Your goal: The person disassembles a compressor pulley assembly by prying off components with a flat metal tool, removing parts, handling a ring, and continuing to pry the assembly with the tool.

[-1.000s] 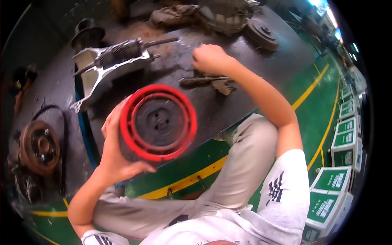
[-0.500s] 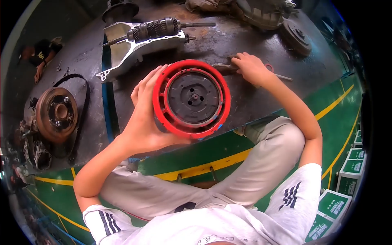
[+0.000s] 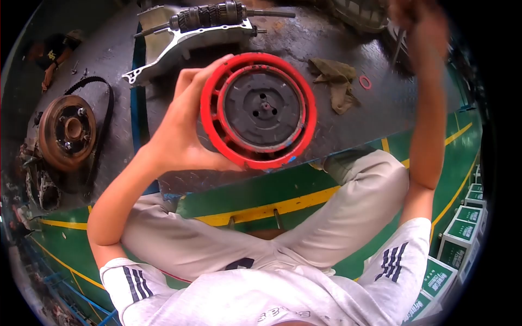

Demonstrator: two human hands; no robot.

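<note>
My left hand (image 3: 182,127) is closed around the left edge of a red-rimmed wheel (image 3: 311,111) with slots inside its rim. The wheel's dark hub (image 3: 261,127) faces up and has three holes around a small centre. At the upper right my right hand (image 3: 424,38) is raised and smeared by motion. A thin metal rod (image 3: 399,48) sticks down from it and appears to be held, though the fingers are blurred. On the bench, right of the wheel, lie a crumpled olive rag (image 3: 338,81) and a small red ring (image 3: 365,82).
A metal housing (image 3: 176,41) with a gear shaft (image 3: 209,16) lies at the back. A rusty drum (image 3: 51,136) and black belt (image 3: 111,103) are on the left. Another person (image 3: 51,60) is beyond the bench's left side. Green-and-white boxes (image 3: 459,231) stand on the right floor.
My right hand has left the rag and swung up to the right, and the rod that lay beside the rag is gone from there. The rag now lies spread out. My left hand still holds the wheel.
</note>
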